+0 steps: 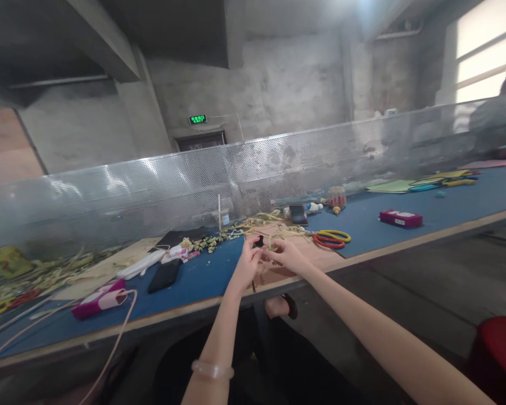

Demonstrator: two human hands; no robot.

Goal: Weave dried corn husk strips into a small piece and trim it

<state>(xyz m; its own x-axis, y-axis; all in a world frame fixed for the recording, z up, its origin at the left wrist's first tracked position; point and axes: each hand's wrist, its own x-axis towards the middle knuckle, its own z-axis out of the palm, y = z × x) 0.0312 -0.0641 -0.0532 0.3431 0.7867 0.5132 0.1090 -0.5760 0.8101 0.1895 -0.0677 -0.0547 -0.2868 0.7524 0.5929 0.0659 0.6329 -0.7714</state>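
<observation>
Both hands meet over a brown board near the table's front edge. A small black piece, too small to name, sits in the fingers of my left hand. Close beside it, my right hand pinches a small pale green strip. The fingertips of the two hands nearly touch and partly hide what lies between them. Scissors with red and yellow handles lie just right of my right hand. Dry pale strips are scattered behind the hands.
Left on the blue table are a black phone, a magenta box with a pink cable, and heaps of plant-like scraps. Another magenta box lies right. Behind stands a perforated metal screen; a person is at far right.
</observation>
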